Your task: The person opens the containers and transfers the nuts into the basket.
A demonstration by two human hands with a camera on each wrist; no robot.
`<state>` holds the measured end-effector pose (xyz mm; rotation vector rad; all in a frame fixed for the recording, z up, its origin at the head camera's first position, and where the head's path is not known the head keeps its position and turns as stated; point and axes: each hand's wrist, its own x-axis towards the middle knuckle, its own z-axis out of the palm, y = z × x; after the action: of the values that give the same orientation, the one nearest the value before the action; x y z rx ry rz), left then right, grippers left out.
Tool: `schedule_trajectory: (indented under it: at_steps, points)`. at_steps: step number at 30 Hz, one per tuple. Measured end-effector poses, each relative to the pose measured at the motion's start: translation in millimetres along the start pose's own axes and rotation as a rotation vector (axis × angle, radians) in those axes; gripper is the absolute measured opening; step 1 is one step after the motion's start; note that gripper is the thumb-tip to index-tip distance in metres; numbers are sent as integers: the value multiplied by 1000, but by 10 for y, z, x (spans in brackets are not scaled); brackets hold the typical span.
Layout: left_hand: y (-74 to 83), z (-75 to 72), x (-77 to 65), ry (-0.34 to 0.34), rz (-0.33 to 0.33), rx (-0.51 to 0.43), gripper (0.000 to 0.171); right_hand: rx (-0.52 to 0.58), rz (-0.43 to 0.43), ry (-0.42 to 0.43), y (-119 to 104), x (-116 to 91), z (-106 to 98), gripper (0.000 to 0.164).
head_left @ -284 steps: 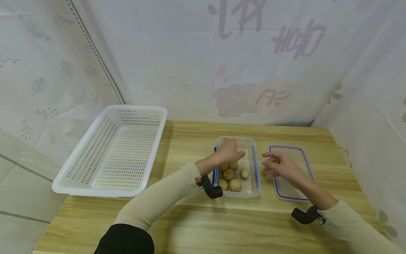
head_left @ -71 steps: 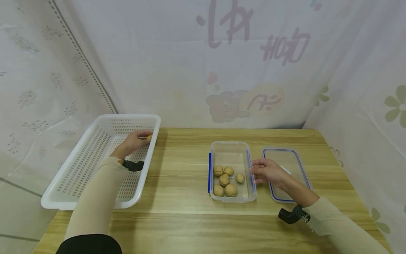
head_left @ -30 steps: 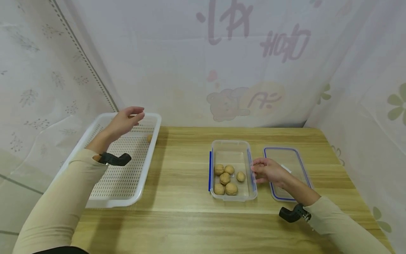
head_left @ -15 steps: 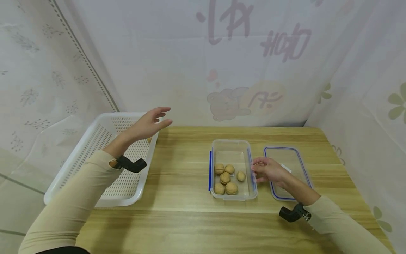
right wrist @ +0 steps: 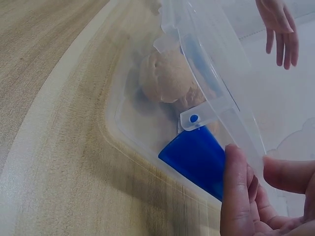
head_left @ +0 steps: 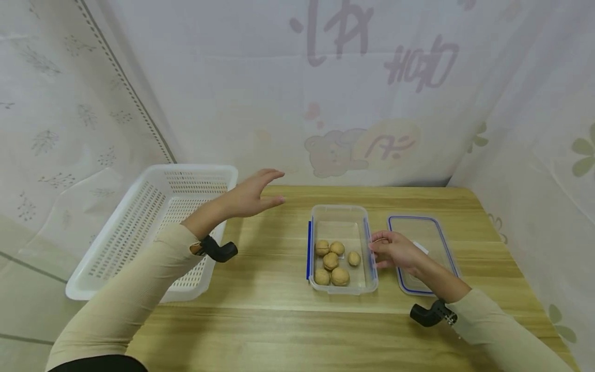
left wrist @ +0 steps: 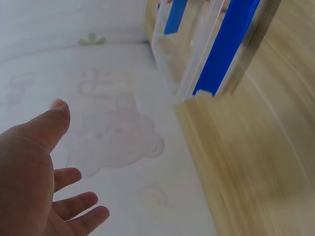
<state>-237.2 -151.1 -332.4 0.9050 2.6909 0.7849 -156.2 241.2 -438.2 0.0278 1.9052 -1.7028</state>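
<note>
A clear plastic food container [head_left: 339, 227] with blue latches stands on the table, several walnuts [head_left: 331, 261] lying in its front half. My right hand [head_left: 395, 253] grips its right wall; in the right wrist view the thumb is at the rim and the fingers lie by the blue latch [right wrist: 194, 160]. My left hand [head_left: 251, 196] is in the air between the white basket [head_left: 107, 243] and the container, fingers spread and nothing in it. The left wrist view shows that hand's thumb and fingers [left wrist: 76, 204] apart. The left arm hides part of the basket's right side.
The container's clear lid [head_left: 416, 227] with a blue seal lies flat to the right, partly under my right hand. A printed cloth [head_left: 260, 93] hangs behind the wooden table [head_left: 279, 336], with more cloth at both sides.
My left hand has left a walnut in the basket, risen out and moved right past its rim, fingers opening. My right hand has come to the container's wall and stayed there.
</note>
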Motion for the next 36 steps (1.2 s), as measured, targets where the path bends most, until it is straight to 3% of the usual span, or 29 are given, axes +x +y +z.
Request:
schedule_trajectory:
  at_steps: [16, 23, 36]
  points:
    - [359, 541, 257, -148, 86, 148, 72, 6, 27, 24, -33, -20, 39, 29]
    - [475, 800, 363, -165, 169, 196, 70, 9, 19, 16, -37, -18, 48, 27]
    - [660, 1094, 583, -240, 256, 184, 65, 23, 23, 11, -29, -6, 34, 29]
